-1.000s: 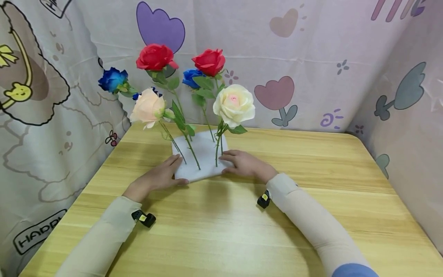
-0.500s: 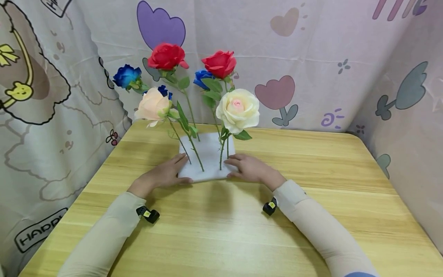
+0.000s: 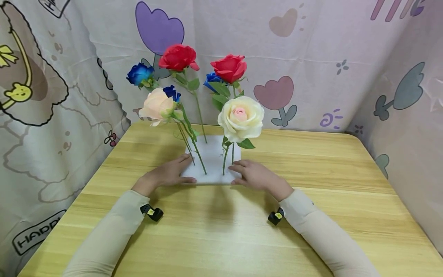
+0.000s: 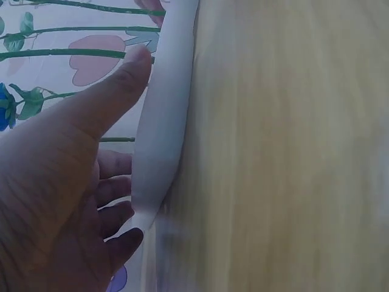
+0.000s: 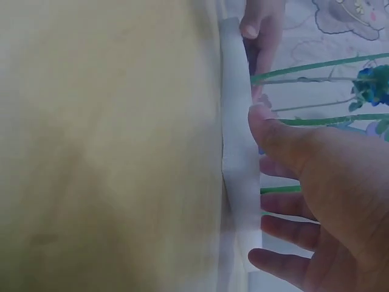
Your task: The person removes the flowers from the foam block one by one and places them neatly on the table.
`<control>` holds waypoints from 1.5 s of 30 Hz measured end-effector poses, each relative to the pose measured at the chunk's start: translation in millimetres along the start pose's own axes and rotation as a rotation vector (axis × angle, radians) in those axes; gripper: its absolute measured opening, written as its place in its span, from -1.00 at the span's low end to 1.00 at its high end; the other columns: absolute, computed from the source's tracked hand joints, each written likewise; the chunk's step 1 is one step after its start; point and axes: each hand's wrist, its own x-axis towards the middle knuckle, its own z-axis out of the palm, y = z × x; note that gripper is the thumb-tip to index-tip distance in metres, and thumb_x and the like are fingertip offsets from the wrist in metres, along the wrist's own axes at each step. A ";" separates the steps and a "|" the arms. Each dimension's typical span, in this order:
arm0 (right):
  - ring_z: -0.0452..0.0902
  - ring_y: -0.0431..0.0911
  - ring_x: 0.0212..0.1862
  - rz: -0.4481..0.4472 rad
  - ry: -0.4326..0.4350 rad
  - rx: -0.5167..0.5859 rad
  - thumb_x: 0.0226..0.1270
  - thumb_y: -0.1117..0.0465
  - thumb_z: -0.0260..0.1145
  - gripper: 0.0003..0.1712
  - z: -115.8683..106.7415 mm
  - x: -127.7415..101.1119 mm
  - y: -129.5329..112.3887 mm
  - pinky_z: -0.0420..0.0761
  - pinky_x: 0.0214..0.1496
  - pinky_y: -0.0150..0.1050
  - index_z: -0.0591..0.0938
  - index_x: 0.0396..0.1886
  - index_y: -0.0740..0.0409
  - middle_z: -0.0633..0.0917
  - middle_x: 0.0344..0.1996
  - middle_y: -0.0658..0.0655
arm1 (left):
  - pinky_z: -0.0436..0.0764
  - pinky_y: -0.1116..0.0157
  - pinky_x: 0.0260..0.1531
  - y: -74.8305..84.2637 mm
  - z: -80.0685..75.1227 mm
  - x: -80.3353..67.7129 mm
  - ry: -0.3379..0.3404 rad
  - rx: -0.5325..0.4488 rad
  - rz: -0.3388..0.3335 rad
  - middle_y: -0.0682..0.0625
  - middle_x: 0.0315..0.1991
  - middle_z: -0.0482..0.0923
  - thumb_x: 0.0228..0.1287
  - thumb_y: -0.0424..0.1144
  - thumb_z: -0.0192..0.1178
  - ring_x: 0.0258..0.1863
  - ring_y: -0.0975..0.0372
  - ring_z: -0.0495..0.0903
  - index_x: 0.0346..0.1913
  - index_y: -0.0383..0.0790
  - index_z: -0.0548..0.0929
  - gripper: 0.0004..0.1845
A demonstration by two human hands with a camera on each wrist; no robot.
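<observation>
A white foam-like block (image 3: 212, 161) lies on the table, with several rose stems standing in it. My left hand (image 3: 166, 174) rests on its left side, thumb (image 4: 135, 67) at the front edge. My right hand (image 3: 256, 176) touches the right side, its fingers (image 5: 285, 228) spread and fairly straight along the edge. A cream rose (image 3: 240, 117) leans at front right, a peach rose (image 3: 157, 105) at front left. Behind them stand two red roses, one at left (image 3: 178, 57) and one at right (image 3: 229, 68), plus blue roses, including one at far left (image 3: 140, 74). Some stem bases are hidden.
The wooden table (image 3: 311, 231) runs up to a patterned cloth backdrop (image 3: 221, 23) at the back, with similar cloth along both sides. A small black camera is worn on each wrist, left (image 3: 152, 212) and right (image 3: 275, 216).
The block with its roses has moved right and slightly nearer, turning so its front edge lies straighter. Both hands have travelled right along with it, staying at its sides.
</observation>
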 end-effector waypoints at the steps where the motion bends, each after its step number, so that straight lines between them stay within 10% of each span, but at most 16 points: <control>1: 0.43 0.13 0.26 0.002 0.001 0.000 0.37 -0.15 0.26 -0.33 -0.3 -2.1 -0.7 0.40 0.33 0.00 0.52 0.30 0.18 0.54 0.22 0.26 | 0.13 -0.02 0.41 0.7 0.4 1.2 0.000 0.001 0.005 -0.22 0.54 -0.11 0.19 0.46 0.04 0.50 -0.09 -0.07 0.53 -0.34 0.04 0.12; 18: 0.46 0.08 0.23 0.038 0.002 0.047 0.39 -0.15 0.24 -0.38 -0.1 -24.7 -1.9 0.43 0.30 -0.02 0.56 0.26 0.15 0.57 0.18 0.19 | 0.10 0.07 0.42 6.2 8.9 14.5 -0.003 0.030 0.026 -0.18 0.53 -0.06 0.13 0.54 -0.05 0.50 0.00 -0.04 0.52 -0.28 0.10 0.14; 34: 0.63 0.04 -0.04 0.361 0.380 0.530 0.37 0.22 0.33 -0.61 -4.9 -7.6 13.3 0.65 0.02 -0.11 0.56 0.12 0.31 0.69 -0.08 0.24 | 0.20 0.02 0.39 13.3 11.2 20.2 0.075 0.072 0.069 -0.25 0.45 0.16 0.08 0.55 -0.01 0.45 -0.08 0.11 0.45 -0.25 0.29 0.09; 45: 0.65 0.00 -0.08 0.426 0.421 0.692 0.36 0.23 0.34 -0.72 6.6 4.4 17.5 0.65 0.01 -0.16 0.63 0.00 0.26 0.71 -0.15 0.16 | 0.10 0.06 0.43 5.8 11.0 19.0 0.042 0.012 0.108 -0.12 0.50 0.10 0.12 0.52 0.02 0.49 -0.03 -0.01 0.49 -0.21 0.23 0.07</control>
